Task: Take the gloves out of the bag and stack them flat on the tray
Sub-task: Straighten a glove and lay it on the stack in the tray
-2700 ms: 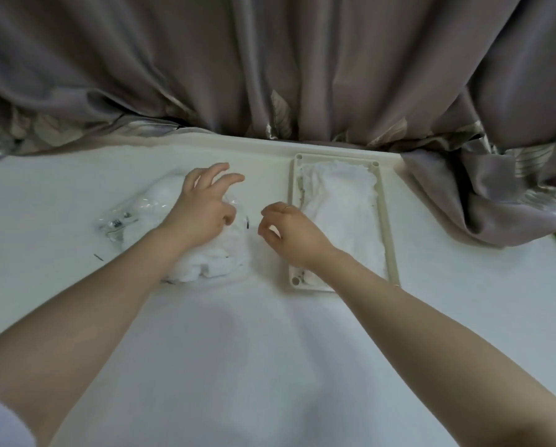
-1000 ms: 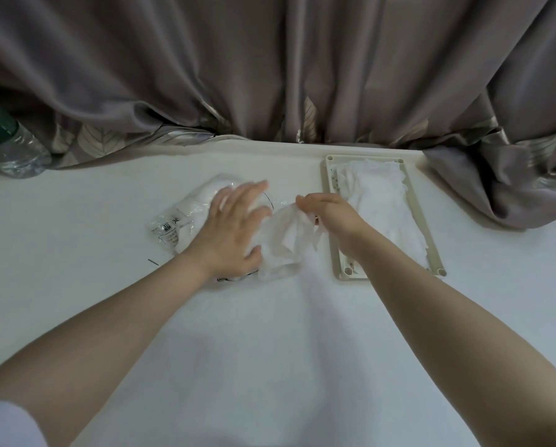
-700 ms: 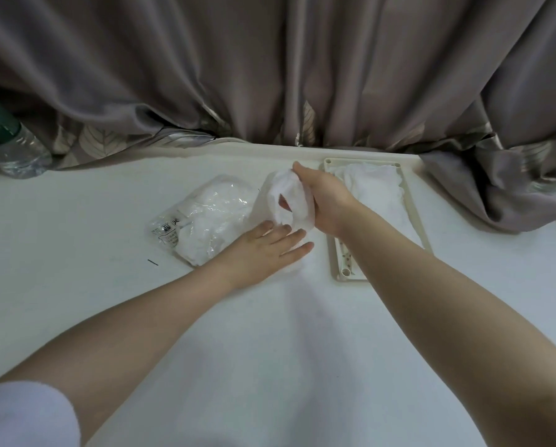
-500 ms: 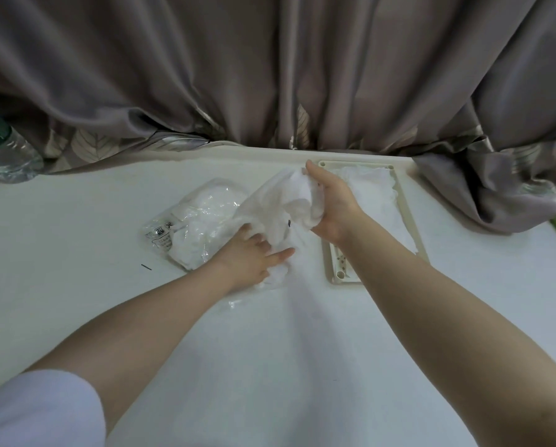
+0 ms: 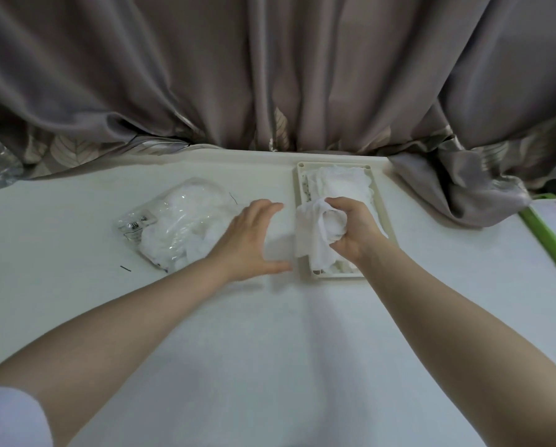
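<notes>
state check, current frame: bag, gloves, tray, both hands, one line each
Clear plastic bag: lying on the white table, white gloves inside.
Crumpled white glove: gripped, bunched, hanging over the tray's near left edge.
Cream rectangular tray: on the table, holds gloves.
Stacked white gloves: lying in the tray.
Left hand: open, holds nothing, between bag and tray.
Right hand: fingers curled round the crumpled glove, over the tray.

Pretty dim in here, soft flat light from overhead, no hard glare. The plain white surface [image 5: 270,366] looks greyish, with faint blurry shadows under both forearms. The left hand [image 5: 247,240] is a bit motion-smeared. The grey-brown draped fabric curtain [image 5: 270,75] goes murky in its folds. Wide-angle lens bends the edges, and the white stuff loses detail.
</notes>
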